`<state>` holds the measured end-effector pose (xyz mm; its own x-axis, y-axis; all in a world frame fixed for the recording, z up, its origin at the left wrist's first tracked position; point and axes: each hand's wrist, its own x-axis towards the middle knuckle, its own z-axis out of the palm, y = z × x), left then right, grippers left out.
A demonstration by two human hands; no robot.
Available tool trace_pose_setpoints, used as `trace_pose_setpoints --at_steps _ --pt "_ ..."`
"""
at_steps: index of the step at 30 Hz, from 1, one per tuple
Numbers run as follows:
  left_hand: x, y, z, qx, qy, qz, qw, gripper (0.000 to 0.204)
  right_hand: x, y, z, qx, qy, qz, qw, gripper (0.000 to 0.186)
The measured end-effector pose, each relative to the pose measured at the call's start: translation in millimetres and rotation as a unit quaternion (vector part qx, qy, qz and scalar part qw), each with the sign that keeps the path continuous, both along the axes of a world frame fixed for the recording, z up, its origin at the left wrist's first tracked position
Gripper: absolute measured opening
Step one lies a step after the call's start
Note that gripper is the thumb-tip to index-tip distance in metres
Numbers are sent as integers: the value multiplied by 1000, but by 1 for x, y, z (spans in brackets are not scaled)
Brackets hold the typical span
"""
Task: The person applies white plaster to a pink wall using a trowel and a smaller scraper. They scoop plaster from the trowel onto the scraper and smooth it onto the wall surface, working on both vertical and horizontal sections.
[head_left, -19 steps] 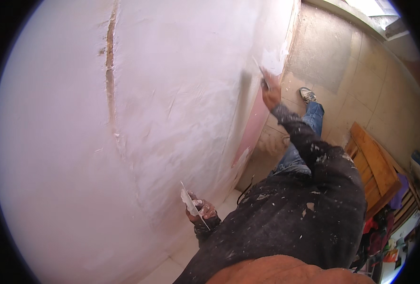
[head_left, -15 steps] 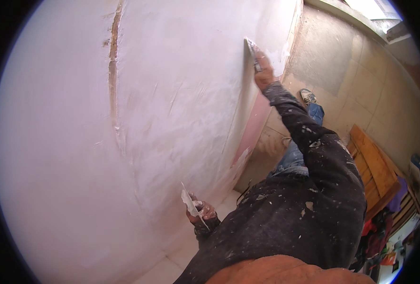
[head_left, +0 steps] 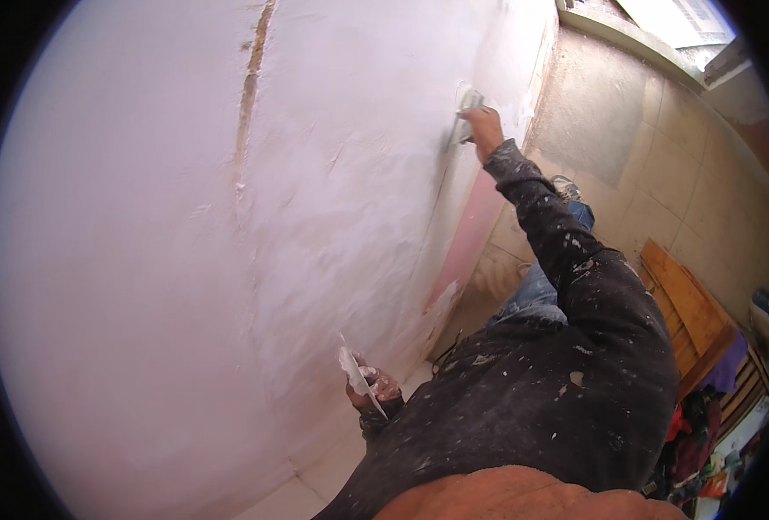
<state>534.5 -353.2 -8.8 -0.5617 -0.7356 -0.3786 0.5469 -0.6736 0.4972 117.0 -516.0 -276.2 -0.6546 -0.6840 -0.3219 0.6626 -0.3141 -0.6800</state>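
Note:
Out ahead, my right hand [head_left: 486,130] grips a plastering trowel [head_left: 466,111], its flat blade against the white plastered wall [head_left: 341,113] near the wall's right edge. My left hand [head_left: 384,386] is lower and closer to my body, closed around a flat putty blade [head_left: 355,373] seen almost edge-on. White plaster clings to the face of that blade and to my left fingers. A rough brown groove [head_left: 251,91] runs down the wall to the left of the trowel. Faint ridges and smears mark the plaster between the two hands.
A pink strip [head_left: 464,238] borders the wall's right side. Beyond it lies a dusty tiled floor [head_left: 662,173], with my shoe [head_left: 566,187] on it. At the right, a slatted wooden piece [head_left: 692,290] stands near a purple cloth [head_left: 727,362] and assorted clutter.
My right hand has come slightly down with the trowel, and the blade has turned flatter to the wall. The left hand keeps its grip. The view has shifted a little, moving the groove rightward.

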Motion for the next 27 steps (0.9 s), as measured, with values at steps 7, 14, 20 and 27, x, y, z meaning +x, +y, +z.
trace_pose_setpoints --at_steps 7,14,20,27 --pt "-4 -10 -4 10 30 -14 999 47 57 32 118 -22 408 -58 911 23" --pt "-4 -10 0 -1 33 -55 998 44 -2 13 -49 81 -97 10 992 17" --pt "1 29 -4 56 32 18 998 45 -29 2 3 6 1 -54 999 15" --pt "9 3 -24 -27 -187 -18 982 42 -60 131 83 -69 205 -15 976 28"
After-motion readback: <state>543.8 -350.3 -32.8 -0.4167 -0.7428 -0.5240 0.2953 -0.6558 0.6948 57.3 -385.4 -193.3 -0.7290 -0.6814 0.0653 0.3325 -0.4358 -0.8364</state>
